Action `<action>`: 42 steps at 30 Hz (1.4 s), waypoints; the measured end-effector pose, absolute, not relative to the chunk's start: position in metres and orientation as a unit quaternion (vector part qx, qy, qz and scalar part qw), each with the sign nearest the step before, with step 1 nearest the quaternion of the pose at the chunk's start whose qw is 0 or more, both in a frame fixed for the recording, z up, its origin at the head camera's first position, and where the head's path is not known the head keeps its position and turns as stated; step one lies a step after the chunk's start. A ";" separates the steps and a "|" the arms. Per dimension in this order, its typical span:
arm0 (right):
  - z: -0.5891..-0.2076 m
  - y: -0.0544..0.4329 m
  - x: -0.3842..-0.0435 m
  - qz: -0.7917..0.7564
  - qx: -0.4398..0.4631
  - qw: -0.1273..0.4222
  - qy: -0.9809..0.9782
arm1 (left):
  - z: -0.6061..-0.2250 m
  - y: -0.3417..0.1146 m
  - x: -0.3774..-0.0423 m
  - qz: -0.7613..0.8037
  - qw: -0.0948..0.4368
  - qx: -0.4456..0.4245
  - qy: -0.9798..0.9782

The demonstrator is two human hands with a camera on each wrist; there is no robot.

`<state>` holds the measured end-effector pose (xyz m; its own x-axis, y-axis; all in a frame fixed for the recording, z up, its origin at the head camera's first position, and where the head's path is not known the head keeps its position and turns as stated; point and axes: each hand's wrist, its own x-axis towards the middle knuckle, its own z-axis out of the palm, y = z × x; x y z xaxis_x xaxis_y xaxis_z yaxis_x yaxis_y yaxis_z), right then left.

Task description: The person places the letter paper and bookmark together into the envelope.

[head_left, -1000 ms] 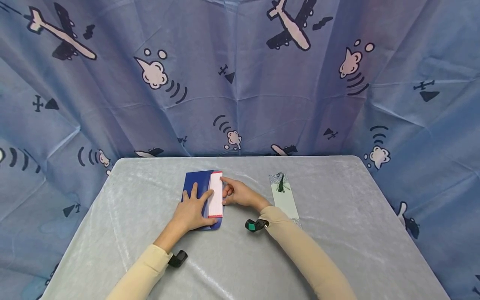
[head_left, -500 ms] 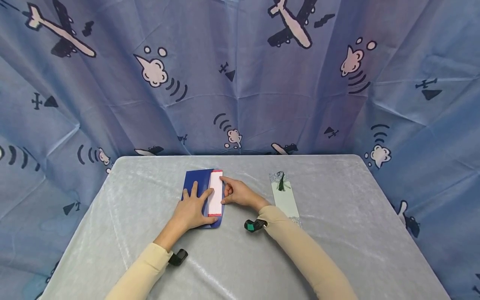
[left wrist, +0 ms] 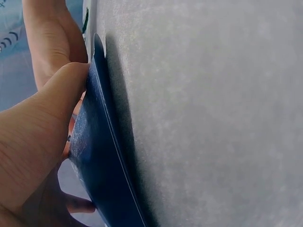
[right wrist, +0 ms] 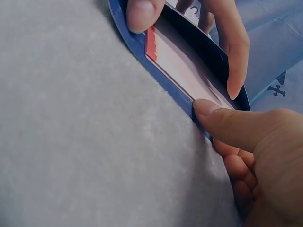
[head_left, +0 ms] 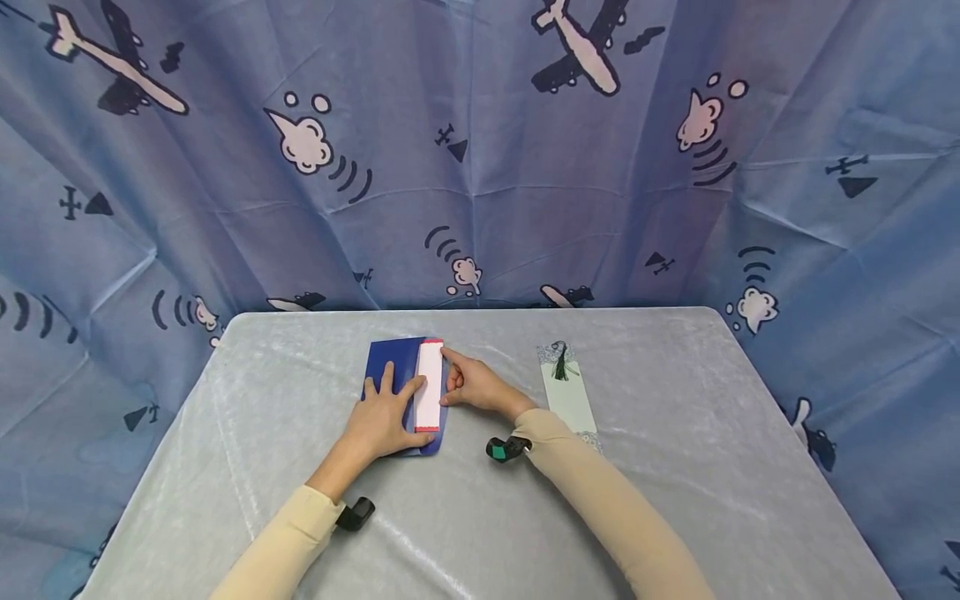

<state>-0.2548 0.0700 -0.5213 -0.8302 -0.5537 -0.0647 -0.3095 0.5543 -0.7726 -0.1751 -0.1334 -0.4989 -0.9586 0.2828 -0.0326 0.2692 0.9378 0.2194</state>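
Note:
A thin blue booklet lies on the table left of centre. Along its right side is a white bookmark-like strip with red ends. My left hand rests on the blue cover with fingers spread, its thumb at the near right corner. In the right wrist view, the blue cover stands partly raised over the strip. My right hand pinches the strip's right edge, with its thumb on the edge and its index finger at the far end. The other fingers are curled underneath.
A pale green bookmark with a dark green tassel lies to the right, partly behind the right sleeve. The table has a grey cloth surface. Behind its far edge hangs a blue curtain printed with planes.
Both hands stay almost in place. The white strip has shifted very slightly left, with a little more blue margin at its lower right.

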 end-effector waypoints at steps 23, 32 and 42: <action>-0.516 0.063 -0.255 -0.371 -0.233 0.158 0.885 | -0.499 -0.134 -0.176 0.110 0.043 0.138 0.983; -0.516 0.059 -0.256 -0.358 -0.224 0.154 0.893 | -0.498 -0.134 -0.177 0.113 0.051 0.134 0.983; -0.516 0.056 -0.254 -0.345 -0.210 0.149 0.903 | -0.498 -0.133 -0.177 0.115 0.054 0.131 0.983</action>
<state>-0.2541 0.0564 -0.5161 -0.8675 -0.4817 -0.1241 -0.2760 0.6737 -0.6855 -0.1765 -0.1328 -0.4979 -0.9598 0.2703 -0.0754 0.2457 0.9392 0.2397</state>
